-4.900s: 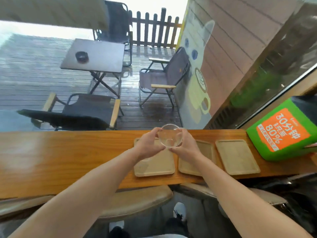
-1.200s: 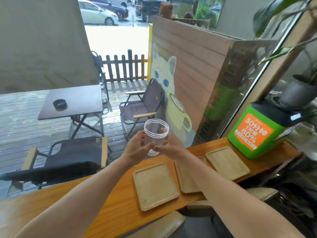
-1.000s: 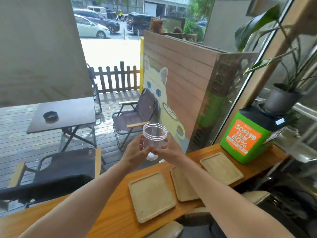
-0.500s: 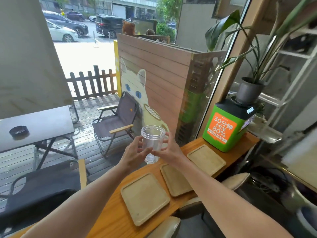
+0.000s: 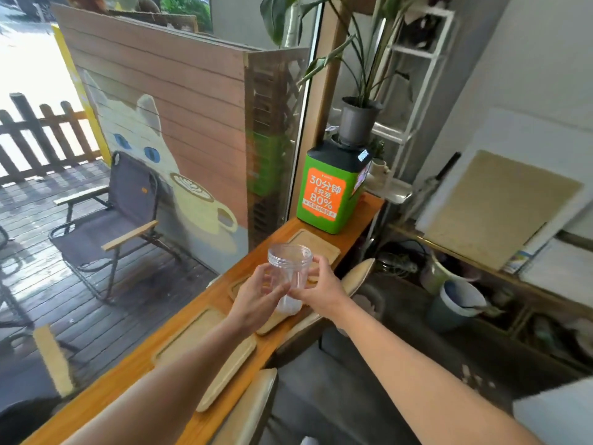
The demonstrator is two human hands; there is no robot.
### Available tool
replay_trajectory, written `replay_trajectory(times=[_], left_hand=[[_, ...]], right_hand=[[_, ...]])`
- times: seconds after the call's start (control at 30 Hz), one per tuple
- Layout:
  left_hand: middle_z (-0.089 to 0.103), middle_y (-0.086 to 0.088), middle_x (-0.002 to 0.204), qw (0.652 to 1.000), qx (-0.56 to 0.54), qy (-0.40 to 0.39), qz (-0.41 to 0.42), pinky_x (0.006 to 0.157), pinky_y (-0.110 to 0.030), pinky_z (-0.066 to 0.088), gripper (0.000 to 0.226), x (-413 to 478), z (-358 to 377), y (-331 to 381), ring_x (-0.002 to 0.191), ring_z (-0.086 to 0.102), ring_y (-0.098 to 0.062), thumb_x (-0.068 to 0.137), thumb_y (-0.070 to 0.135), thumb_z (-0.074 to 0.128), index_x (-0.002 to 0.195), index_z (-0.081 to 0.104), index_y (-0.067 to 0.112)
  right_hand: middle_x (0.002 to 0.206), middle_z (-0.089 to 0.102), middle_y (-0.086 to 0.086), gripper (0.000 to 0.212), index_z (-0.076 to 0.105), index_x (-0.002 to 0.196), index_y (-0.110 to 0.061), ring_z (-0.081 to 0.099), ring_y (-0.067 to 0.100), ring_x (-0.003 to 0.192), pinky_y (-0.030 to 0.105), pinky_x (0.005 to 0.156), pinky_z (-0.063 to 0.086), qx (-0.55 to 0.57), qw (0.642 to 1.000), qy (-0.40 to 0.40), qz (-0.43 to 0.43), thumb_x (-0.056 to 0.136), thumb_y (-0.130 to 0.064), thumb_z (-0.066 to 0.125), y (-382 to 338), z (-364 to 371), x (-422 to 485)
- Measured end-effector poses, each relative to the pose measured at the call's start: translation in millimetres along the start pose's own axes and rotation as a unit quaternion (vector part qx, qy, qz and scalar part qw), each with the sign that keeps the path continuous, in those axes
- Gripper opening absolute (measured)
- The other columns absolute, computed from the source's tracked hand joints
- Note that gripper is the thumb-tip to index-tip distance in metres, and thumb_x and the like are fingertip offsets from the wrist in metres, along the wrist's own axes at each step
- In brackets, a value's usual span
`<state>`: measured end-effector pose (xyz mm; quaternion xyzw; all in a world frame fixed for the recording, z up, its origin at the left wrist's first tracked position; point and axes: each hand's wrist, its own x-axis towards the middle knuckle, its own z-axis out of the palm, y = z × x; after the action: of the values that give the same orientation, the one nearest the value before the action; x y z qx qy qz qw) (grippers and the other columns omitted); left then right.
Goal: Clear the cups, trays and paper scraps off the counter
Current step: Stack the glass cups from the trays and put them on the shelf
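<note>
"Head view: tell me how my hold reads," I ask. "The left grip [image 5: 256, 297] has its fingers curled round the lower wall of the clear cup [image 5: 290, 268], and the right grip [image 5: 316, 289] pinches the opposite side."

"Both are clasping it, yes. The cup is upright, mouth up, in the air above the worktop [image 5: 205, 300], roughly over the middle tray [image 5: 274, 322]. Something pale sits at its bottom. I cannot tell whether it's liquid."

"Then I'd carry it level. It looks thin-walled, so I'd hold it lightly. A hard squeeze would likely buckle it."

"Agreed. One grip is probably enough. Let the left take it, and the right is free for the trays. The near tray [image 5: 189, 332] is partly under your forearm, and the far tray [image 5: 324, 248] lies just beside the green box [image 5: 330, 191]."

"And where do I take the cup?"

"A grey bin [image 5: 455, 306] stands on the floor to your right, well apart from the worktop. It seems the likely place, but that's my guess. Mind the stool seat [image 5: 359, 277] between."
</note>
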<state>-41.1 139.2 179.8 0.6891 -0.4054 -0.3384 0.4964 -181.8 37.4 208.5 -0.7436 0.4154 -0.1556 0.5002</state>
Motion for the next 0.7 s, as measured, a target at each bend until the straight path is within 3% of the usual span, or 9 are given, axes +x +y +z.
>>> replay_trajectory(times=[0.17,0.37,0.47,0.57,0.7], left_hand=[[0.057,0.015,0.117,0.998,0.040,-0.044,0.011,0.071,-0.020,0.052,0.049,23.9,39.3,16.7,0.099,0.064,-0.006,0.085,0.058,0.065,0.128,0.048,0.040],[0.060,0.018,0.106,0.994,0.078,-0.074,0.034,0.056,-0.011,0.048,0.043,61.4,118.3,53.9,0.088,0.064,0.000,0.086,0.054,0.066,0.123,0.047,0.042],[0.061,0.016,0.104,0.993,0.057,-0.092,0.047,0.057,-0.013,0.051,0.036,83.4,176.6,76.9,0.085,0.065,0.000,0.087,0.047,0.070,0.117,0.050,0.042],[0.065,0.003,0.116,0.991,0.038,-0.120,0.055,0.071,-0.028,0.057,0.041,103.8,242.8,96.9,0.096,0.068,-0.013,0.087,0.042,0.071,0.123,0.054,0.033],[0.065,0.007,0.114,0.987,0.051,-0.142,0.063,0.067,-0.020,0.054,0.049,127.1,328.1,121.8,0.096,0.068,-0.010,0.084,0.046,0.072,0.127,0.052,0.036]], right_hand=[[0.119,0.053,-0.011,0.100,0.029,0.139,-0.035,0.056,0.010,0.112,0.037,0.094,0.053,0.046,0.998,0.042,0.018,0.060,-0.060,0.086,31.3,-39.5,-2.0],[0.114,0.065,-0.005,0.090,0.040,0.126,-0.031,0.064,0.016,0.106,0.048,0.090,0.056,0.071,0.991,0.112,0.011,0.056,-0.060,0.087,74.7,-116.6,3.5],[0.112,0.065,-0.009,0.082,0.041,0.124,-0.035,0.066,0.012,0.102,0.047,0.089,0.057,0.092,0.987,0.132,0.016,0.059,-0.052,0.090,99.3,-176.3,4.4],[0.109,0.065,-0.012,0.076,0.042,0.121,-0.040,0.065,0.007,0.100,0.043,0.088,0.058,0.105,0.983,0.149,0.019,0.062,-0.042,0.092,129.2,-238.9,2.6],[0.118,0.062,-0.008,0.086,0.040,0.128,-0.038,0.063,0.014,0.106,0.043,0.086,0.059,0.114,0.976,0.178,0.050,0.058,-0.048,0.089,171.3,-313.8,-5.5]])
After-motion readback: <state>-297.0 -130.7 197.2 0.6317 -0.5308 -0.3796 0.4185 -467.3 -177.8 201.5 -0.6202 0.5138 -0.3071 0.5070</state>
